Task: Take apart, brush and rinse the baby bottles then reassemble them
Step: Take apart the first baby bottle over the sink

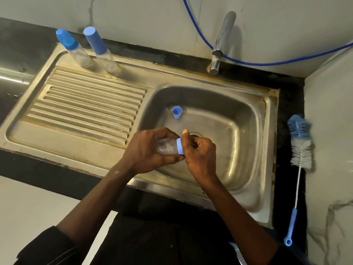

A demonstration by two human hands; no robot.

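A chrome tap (222,37) stands behind the steel sink (238,150), a blue hose (257,64) draped along the wall (133,16).

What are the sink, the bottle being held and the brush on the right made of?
Sink: probably stainless steel, dull sheen, rusty staining. Bottle: seemingly clear plastic, see-through, with a matte blue ring. Brush: soft blue-and-white bristles on thin white wire, blue plastic-looking handle.

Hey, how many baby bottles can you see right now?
3. The left bottle and right bottle stand capped at the back of the drainboard. The third bottle is in the left hand over the sink, right hand gripping its ring. None seems hidden.
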